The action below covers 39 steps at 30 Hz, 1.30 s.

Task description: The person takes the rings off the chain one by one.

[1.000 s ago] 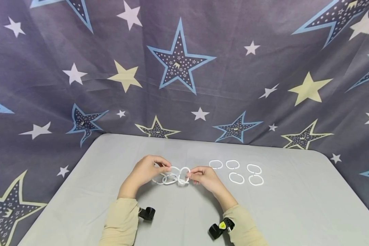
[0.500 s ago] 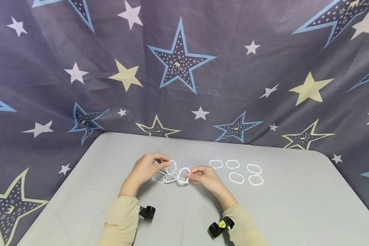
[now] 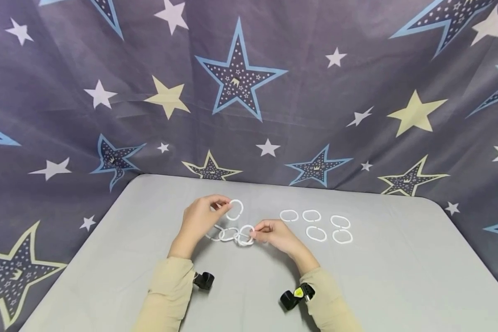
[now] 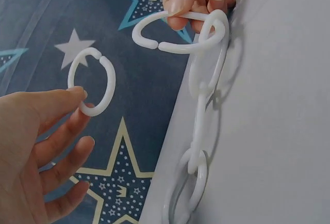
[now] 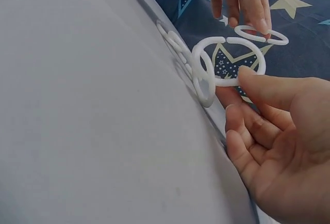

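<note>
My left hand [image 3: 201, 221] pinches a single white plastic chain link [image 4: 111, 82] between thumb and forefinger, its other fingers spread loosely. This oval link has a small gap in its side and hangs apart from the rest. With thumb and fingers, my right hand [image 3: 277, 236] holds the end link [image 5: 262, 64] of a short white chain [image 4: 198, 126]. That end link is raised, its gap facing away from the thumb in the right wrist view, and it passes through the link below. The chain's other links trail leftward along the table, low beneath my left hand.
Several loose white links, among them one at the back [image 3: 311, 210] and one nearer [image 3: 316, 240], lie flat on the grey table [image 3: 249, 286] to the right. A star-patterned curtain [image 3: 307, 101] hangs behind the table's far edge. Each wrist wears a black camera.
My left hand has lifted the single link up and away from the chain, turning it more upright. My right hand stays nearly in place, still holding the chain's end link.
</note>
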Each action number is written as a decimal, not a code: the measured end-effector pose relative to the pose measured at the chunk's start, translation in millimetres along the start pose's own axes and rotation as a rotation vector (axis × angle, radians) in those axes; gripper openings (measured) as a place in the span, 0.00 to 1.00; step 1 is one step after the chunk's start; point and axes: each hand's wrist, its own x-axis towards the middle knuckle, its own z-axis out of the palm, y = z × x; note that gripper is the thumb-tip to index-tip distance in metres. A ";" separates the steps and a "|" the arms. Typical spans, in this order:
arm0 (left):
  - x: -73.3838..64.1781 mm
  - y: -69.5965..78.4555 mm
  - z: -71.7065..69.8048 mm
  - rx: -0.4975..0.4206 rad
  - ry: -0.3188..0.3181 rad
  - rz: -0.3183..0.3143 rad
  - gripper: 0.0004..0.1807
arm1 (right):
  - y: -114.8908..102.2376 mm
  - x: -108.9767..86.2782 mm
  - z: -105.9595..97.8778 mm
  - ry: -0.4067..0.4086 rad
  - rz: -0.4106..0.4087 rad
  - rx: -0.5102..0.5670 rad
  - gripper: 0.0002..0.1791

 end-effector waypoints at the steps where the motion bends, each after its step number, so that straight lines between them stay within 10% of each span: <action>1: 1.4 0.4 -0.1 0.005 0.002 0.003 0.10 | -0.1 0.4 -0.9 -0.007 -0.004 0.001 0.10; 21: 44.7 16.7 12.9 -0.004 -0.239 0.062 0.10 | 0.5 2.0 -1.8 -0.030 -0.018 -0.023 0.10; 39: 70.5 2.8 50.0 -0.028 -0.449 0.069 0.09 | 4.0 -0.6 -3.1 -0.036 -0.028 -0.008 0.10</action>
